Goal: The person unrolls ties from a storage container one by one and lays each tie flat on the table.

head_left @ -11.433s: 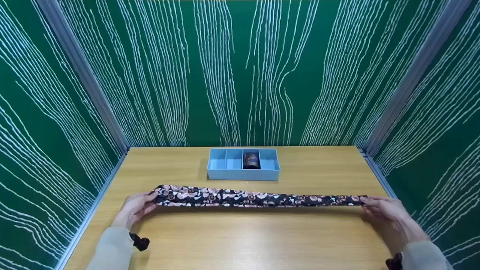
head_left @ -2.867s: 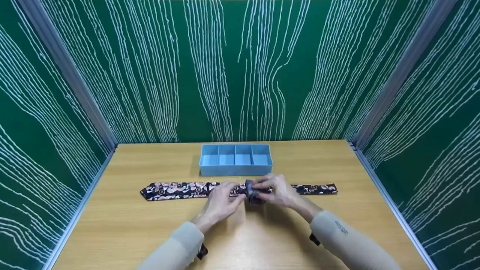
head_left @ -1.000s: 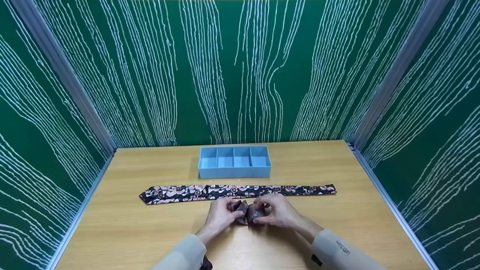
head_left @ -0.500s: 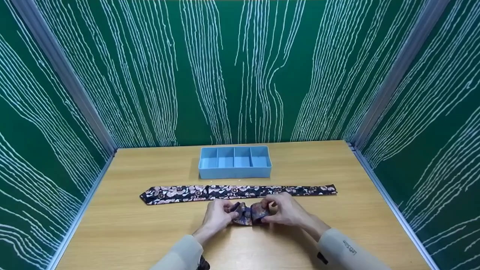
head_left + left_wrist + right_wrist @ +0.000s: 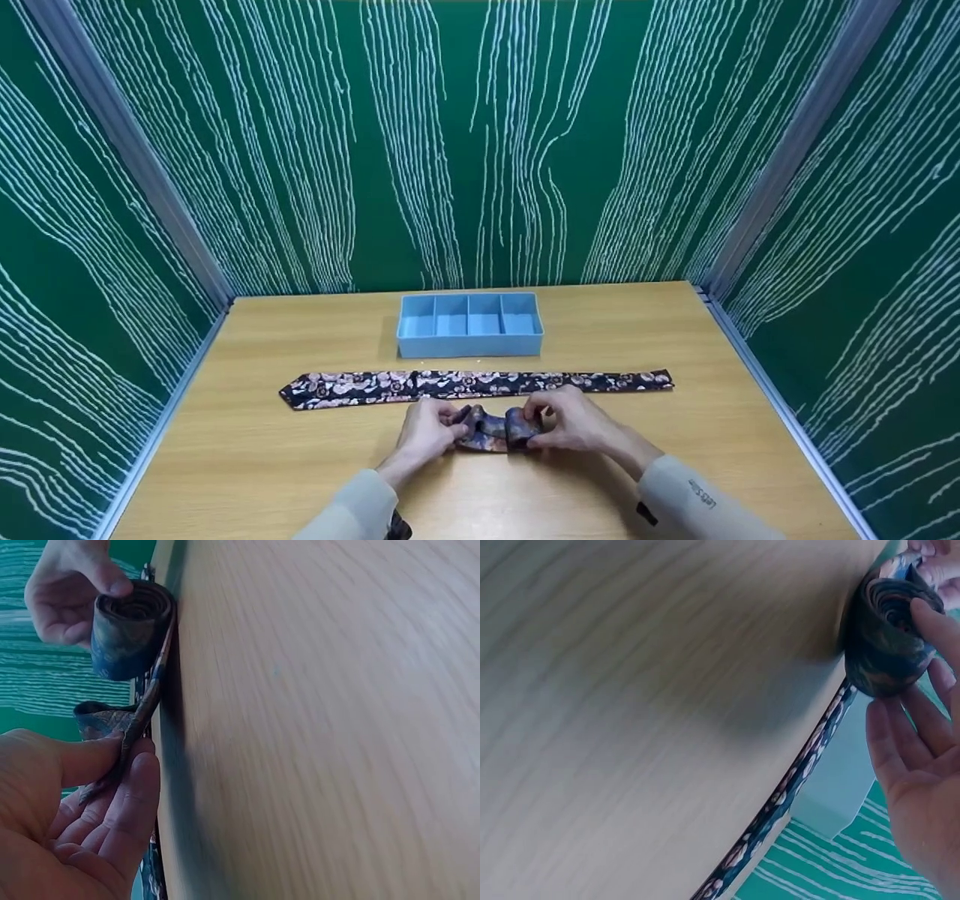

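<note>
A dark blue and brown patterned necktie (image 5: pixel 517 430), partly rolled up, is between both hands on the near side of the table's middle. My left hand (image 5: pixel 424 435) pinches its loose end between thumb and fingers; the left wrist view shows that end folded (image 5: pixel 135 727). My right hand (image 5: pixel 576 424) grips the coil, whose spiral layers (image 5: pixel 896 604) show in the right wrist view. A short stretch of cloth joins coil and loose end. Just beyond the hands a black necktie with pink flowers (image 5: pixel 360 385) lies flat, stretched left to right.
A light blue box (image 5: pixel 469 345) with several bare compartments stands farther back on the wooden table (image 5: pixel 300 465). Green walls (image 5: pixel 495 150) with white wavy lines rise at the back and both sides.
Earlier the hands stretched the floral necktie, and the coil sat in the box. The floral one now lies flat. Over the last second the hands have drawn apart, unrolling some of the dark necktie.
</note>
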Available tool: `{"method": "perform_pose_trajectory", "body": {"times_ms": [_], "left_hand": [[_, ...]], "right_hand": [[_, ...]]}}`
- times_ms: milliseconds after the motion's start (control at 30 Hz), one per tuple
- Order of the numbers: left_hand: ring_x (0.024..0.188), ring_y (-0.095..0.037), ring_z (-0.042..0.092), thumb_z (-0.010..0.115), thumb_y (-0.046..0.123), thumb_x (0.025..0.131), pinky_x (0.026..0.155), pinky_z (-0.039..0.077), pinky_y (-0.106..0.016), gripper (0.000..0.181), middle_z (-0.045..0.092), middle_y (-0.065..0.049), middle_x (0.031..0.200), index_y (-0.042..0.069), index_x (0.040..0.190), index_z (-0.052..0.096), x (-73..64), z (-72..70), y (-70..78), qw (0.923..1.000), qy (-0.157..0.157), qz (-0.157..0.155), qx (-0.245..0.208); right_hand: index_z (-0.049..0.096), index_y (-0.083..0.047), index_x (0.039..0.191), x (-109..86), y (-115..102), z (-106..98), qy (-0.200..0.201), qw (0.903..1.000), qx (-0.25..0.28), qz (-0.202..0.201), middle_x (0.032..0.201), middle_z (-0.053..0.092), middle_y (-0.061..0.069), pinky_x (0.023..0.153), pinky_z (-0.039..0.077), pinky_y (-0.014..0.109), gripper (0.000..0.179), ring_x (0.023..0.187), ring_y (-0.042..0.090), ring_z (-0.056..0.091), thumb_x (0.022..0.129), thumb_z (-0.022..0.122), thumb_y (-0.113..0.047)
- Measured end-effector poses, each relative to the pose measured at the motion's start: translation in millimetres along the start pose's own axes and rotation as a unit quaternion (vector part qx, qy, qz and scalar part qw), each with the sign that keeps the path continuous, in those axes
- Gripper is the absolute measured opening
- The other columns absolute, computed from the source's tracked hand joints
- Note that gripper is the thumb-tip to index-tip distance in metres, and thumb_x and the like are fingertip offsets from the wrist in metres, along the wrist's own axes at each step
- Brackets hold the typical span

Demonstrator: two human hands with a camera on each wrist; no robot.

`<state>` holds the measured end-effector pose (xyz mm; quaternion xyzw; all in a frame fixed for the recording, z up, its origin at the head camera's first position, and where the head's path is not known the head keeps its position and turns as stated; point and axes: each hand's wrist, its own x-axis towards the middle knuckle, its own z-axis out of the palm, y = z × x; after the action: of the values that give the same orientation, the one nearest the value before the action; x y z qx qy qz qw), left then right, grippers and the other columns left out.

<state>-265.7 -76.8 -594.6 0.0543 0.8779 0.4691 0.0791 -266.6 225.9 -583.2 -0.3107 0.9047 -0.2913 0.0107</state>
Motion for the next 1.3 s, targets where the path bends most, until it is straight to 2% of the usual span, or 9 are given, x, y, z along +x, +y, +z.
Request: {"method": "perform_pose_trajectory", "body": {"times_ms": [167,200,367,433,600,733,900,1100,1300], "left_hand": [[0.074,-0.014,0.072,0.089,0.0,0.088,0.066,0.066,-0.027,0.015,0.084,-0.014,0.098,0.006,0.1,0.084,-2.0,-0.5,-1.9,0.9999,-0.004,-0.006,-0.01],[0.074,-0.014,0.072,0.089,0.0,0.089,0.066,0.066,-0.028,0.015,0.084,-0.014,0.098,0.006,0.101,0.083,-2.6,-0.3,-2.0,0.9999,-0.005,-0.007,-0.013],[0.077,-0.015,0.073,0.09,0.001,0.089,0.071,0.067,-0.03,0.015,0.084,-0.012,0.097,0.007,0.101,0.084,-3.6,-0.2,-0.5,0.9999,-0.008,-0.006,-0.011],[0.079,-0.015,0.072,0.091,0.003,0.088,0.072,0.065,-0.029,0.015,0.085,-0.011,0.096,0.007,0.1,0.085,-3.4,-0.7,0.1,1.0,-0.002,0.008,0.002],[0.074,-0.011,0.07,0.092,0.004,0.086,0.067,0.061,-0.024,0.014,0.086,-0.01,0.094,0.008,0.098,0.086,-3.4,-0.7,-1.6,0.9992,0.007,0.037,0.016],[0.068,-0.01,0.069,0.091,0.003,0.086,0.063,0.061,-0.023,0.014,0.085,-0.01,0.094,0.007,0.098,0.085,-4.3,-0.9,-3.2,0.9995,0.004,0.03,0.01],[0.068,-0.011,0.071,0.09,0.002,0.088,0.061,0.064,-0.024,0.015,0.085,-0.014,0.098,0.004,0.101,0.084,-6.3,-2.5,-1.5,1.0,0.0,0.009,0.002],[0.071,-0.013,0.072,0.09,0.002,0.089,0.063,0.065,-0.025,0.016,0.085,-0.016,0.101,0.004,0.104,0.084,-7.7,-2.6,-1.4,1.0,-0.008,0.003,-0.002],[0.071,-0.014,0.072,0.09,0.002,0.088,0.064,0.065,-0.027,0.015,0.085,-0.015,0.099,0.005,0.102,0.084,-7.0,-3.9,-0.9,0.9999,-0.006,0.009,-0.001]], "right_hand": [[0.077,-0.026,0.105,-3.1,6,-2,0.002,0.9999,0.004,0.011,0.11,0.085,-0.008,0.102,0.066,0.048,0.036,0.107,0.02,0.079,0.079,0.101,-0.024],[0.076,-0.026,0.104,-3.9,7,-2,0.007,0.9999,0.0,0.009,0.109,0.085,-0.01,0.101,0.064,0.046,0.036,0.106,0.019,0.078,0.079,0.102,-0.026],[0.075,-0.023,0.102,-4.1,2,3,0.046,0.9985,-0.014,-0.026,0.132,0.084,0.004,0.11,0.062,0.057,0.035,0.12,0.03,0.078,0.08,0.101,-0.032],[0.075,-0.021,0.105,-2.3,-2,5,0.056,0.997,-0.021,-0.049,0.138,0.082,0.01,0.109,0.063,0.061,0.034,0.123,0.033,0.078,0.082,0.1,-0.03],[0.079,-0.015,0.125,-3.1,-2,5,0.054,0.9951,-0.038,-0.074,0.126,0.086,0.005,0.1,0.067,0.049,0.042,0.109,0.025,0.082,0.088,0.096,-0.025],[0.081,-0.014,0.132,-9.1,4,1,0.038,0.9973,-0.03,-0.054,0.13,0.085,0.006,0.104,0.067,0.054,0.046,0.115,0.029,0.082,0.09,0.095,-0.025],[0.082,-0.016,0.132,-18.1,13,-4,0.026,0.999,-0.03,-0.02,0.133,0.084,0.01,0.107,0.065,0.058,0.044,0.12,0.034,0.081,0.092,0.094,-0.029],[0.085,-0.015,0.123,-25.3,17,-5,0.039,0.9986,-0.034,-0.01,0.13,0.085,0.009,0.107,0.066,0.056,0.042,0.118,0.032,0.082,0.087,0.097,-0.032],[0.083,-0.016,0.123,-19.7,9,-6,0.054,0.9982,-0.022,0.011,0.134,0.083,0.007,0.11,0.061,0.063,0.048,0.122,0.032,0.079,0.085,0.097,-0.043]]}}
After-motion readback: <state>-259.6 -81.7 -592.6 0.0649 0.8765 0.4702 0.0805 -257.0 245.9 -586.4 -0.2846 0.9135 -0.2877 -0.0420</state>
